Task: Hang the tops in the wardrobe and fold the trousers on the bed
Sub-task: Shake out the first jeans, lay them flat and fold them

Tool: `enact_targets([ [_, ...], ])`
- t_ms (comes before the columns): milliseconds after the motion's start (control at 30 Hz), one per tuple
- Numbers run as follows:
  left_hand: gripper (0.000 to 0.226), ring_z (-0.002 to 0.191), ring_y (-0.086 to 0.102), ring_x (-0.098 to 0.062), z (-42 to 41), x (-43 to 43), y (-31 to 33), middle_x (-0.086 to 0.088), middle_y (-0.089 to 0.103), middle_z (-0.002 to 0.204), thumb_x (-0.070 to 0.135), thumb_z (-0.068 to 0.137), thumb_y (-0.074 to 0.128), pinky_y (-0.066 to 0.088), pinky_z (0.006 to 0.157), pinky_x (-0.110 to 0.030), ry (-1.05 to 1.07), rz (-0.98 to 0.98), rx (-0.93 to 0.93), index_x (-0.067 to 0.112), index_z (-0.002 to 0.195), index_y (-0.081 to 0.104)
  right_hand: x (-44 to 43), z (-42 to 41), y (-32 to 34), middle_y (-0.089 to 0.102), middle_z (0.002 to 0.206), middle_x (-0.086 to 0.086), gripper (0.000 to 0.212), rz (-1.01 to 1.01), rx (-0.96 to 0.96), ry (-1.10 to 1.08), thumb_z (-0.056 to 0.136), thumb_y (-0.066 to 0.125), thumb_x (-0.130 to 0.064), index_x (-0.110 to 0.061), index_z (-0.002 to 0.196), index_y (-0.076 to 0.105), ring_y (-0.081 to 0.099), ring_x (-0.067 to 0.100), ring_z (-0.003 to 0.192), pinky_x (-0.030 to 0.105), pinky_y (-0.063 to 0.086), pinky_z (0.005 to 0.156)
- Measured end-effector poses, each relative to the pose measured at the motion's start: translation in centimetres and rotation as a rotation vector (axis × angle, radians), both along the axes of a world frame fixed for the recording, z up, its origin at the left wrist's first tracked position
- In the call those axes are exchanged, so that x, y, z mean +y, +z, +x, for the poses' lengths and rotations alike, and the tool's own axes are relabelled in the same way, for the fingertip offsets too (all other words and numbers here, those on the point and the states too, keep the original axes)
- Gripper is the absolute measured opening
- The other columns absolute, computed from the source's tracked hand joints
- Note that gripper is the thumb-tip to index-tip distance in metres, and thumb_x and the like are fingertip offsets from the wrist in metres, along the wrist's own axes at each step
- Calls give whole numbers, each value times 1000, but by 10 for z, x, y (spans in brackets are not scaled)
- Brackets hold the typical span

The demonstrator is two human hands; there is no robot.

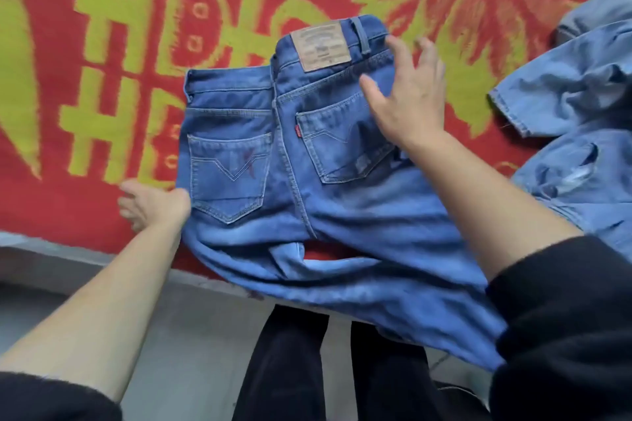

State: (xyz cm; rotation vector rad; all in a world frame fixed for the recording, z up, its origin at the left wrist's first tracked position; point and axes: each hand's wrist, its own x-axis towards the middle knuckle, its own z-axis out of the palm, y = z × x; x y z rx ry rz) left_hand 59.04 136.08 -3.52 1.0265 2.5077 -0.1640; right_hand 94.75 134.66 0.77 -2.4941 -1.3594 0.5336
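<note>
Black sleeves [564, 318] sitting high on bare forearms, a person in dark trousers [290, 369] is standing at the edge of a bed and reaching over a pair of blue jeans [290, 174]. The jeans are lying back side up on a red blanket [85, 215] patterned in yellow-green, with the waistband away from the person and the leather patch [321, 48] showing. Their legs are trailing off the bed edge toward the person's knees. The right hand [407, 96] is hanging over the right back pocket [338, 147], its fingers spread and straight, grasping nothing. The left hand [154, 205] is lying at the jeans' left edge beside the other back pocket [227, 178], thumb touching the denim. Motion blur is hiding whether it is pinching the cloth. A paler denim garment [581, 106] is lying crumpled on the blanket to the right, near the jeans. Grey floor [191, 335] is showing below the bed edge.
</note>
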Motion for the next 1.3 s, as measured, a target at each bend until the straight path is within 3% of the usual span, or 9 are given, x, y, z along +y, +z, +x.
enact_targets([
  [100, 62, 123, 48, -34, 19, 36, -4, -16, 53, 132, 30, 83, 57, 37, 100, -41, -111, 183, -222, 10, 138, 34, 37, -6, -14, 18, 161, 19, 76, -147, 163, -148, 97, 51, -47, -20, 158, 15, 23, 34, 147, 39, 23, 116],
  [200, 76, 123, 50, -29, 43, 81, -17, -8, 55, 132, 49, 78, 62, 38, 104, -38, -117, 132, -410, 13, 139, 35, 38, -13, -29, 47, 147, 14, 95, -248, 279, -233, 88, 61, -25, -19, 159, -2, 46, 32, 134, 36, 37, 107],
  [333, 94, 114, 58, -23, 41, 103, -38, 0, 63, 124, 81, 55, 66, 46, 102, -41, -84, -52, -562, 19, 125, 57, -8, -40, -56, 55, 140, 6, 111, -296, 693, -306, 60, 77, -21, -19, 155, 18, 56, 23, 126, 40, 45, 107],
  [467, 68, 103, 65, -19, 25, 76, -56, 1, 68, 114, 61, 65, 71, 51, 98, -39, -102, -52, -719, 19, 118, 63, -54, -62, -78, 69, 118, 0, 81, -180, 901, -278, 52, 77, -23, -22, 127, 45, 65, 19, 112, 50, 49, 103],
  [667, 59, 101, 67, -17, 18, 71, -69, 6, 72, 108, 58, 63, 72, 51, 97, -45, -17, -27, -875, 26, 112, 65, -47, -64, -42, 73, 114, 0, 37, -180, 1180, -445, 84, 67, -25, -20, 120, 63, 69, 17, 108, 40, 50, 100],
  [800, 72, 107, 66, -22, 9, 70, -72, 2, 69, 117, 56, 60, 77, 50, 98, -49, 2, -60, -940, 24, 122, 59, -66, -71, -28, 76, 107, 2, 27, -146, 1103, -576, 84, 74, -31, -19, 109, 73, 71, 21, 103, 45, 53, 98],
  [967, 32, 99, 65, -25, 19, 57, -39, -8, 68, 109, 9, 77, 72, 53, 92, -49, -77, -71, -903, 23, 102, 57, -101, -79, 0, 76, 98, -4, 23, -40, 834, -566, 78, 80, -18, -21, 99, 71, 71, 13, 95, 43, 55, 95],
  [1133, 38, 86, 59, -22, 22, 32, 25, -8, 61, 94, -4, 70, 65, 47, 76, -33, -256, 52, -656, 19, 97, 52, -122, -52, 57, 69, 101, -5, 40, -89, 473, -347, 73, 76, -13, -25, 107, 58, 64, 18, 99, 38, 50, 93],
  [1300, 47, 93, 61, -36, 12, 9, 113, -10, 65, 98, 4, 75, 62, 43, 74, -38, -634, 57, -308, 24, 113, 44, -151, -52, 130, 67, 88, -6, 36, -114, 465, -154, 72, 76, -6, -28, 96, 61, 59, 12, 84, 26, 43, 74],
])
